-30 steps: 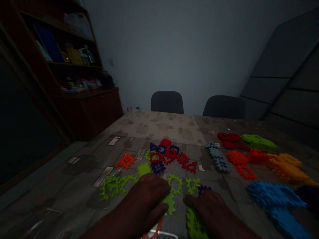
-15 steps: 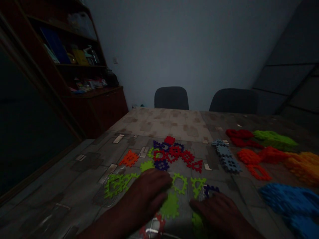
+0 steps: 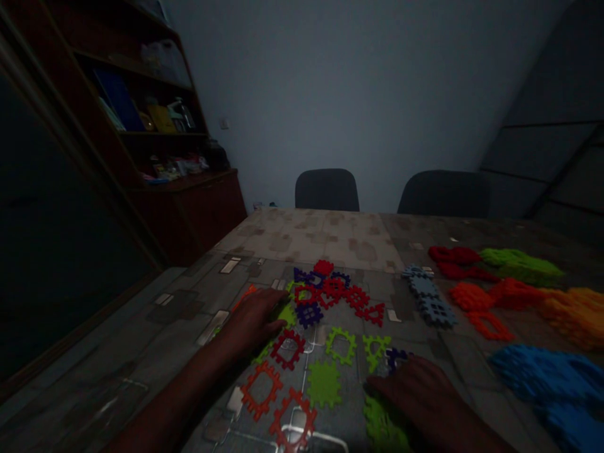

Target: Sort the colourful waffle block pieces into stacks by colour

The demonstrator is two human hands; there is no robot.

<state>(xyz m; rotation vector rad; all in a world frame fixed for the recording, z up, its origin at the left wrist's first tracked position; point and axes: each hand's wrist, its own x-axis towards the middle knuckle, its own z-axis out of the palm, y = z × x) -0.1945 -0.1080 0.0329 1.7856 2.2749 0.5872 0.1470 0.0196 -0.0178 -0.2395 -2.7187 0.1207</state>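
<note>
My left hand (image 3: 258, 316) reaches over the left side of the loose pieces, fingers stretched forward and thumb apart. Its fingertips are by a lime-green toothed building tile (image 3: 287, 314), partly hidden under them; whether they touch it I cannot tell. My right hand (image 3: 419, 385) lies low with fingers extended, over green tiles (image 3: 377, 418) and beside a dark purple tile (image 3: 397, 358). Between the hands lie a solid green square tile (image 3: 324, 384), a green ring-shaped tile (image 3: 340, 357), a red ring tile (image 3: 287, 360) and orange ring tiles (image 3: 261, 402).
Red tiles (image 3: 335, 288) and purple ones (image 3: 309, 314) cluster ahead. Grey tiles (image 3: 436, 311) lie to the right, with blue (image 3: 547, 371), yellow-orange (image 3: 576, 308) and lime (image 3: 519, 263) piles beyond. Two chairs (image 3: 326, 190) stand behind the patterned tablecloth (image 3: 325, 236).
My left hand has moved left and away from me, uncovering the red and orange ring tiles and the solid green square. My right hand has stayed almost in place.
</note>
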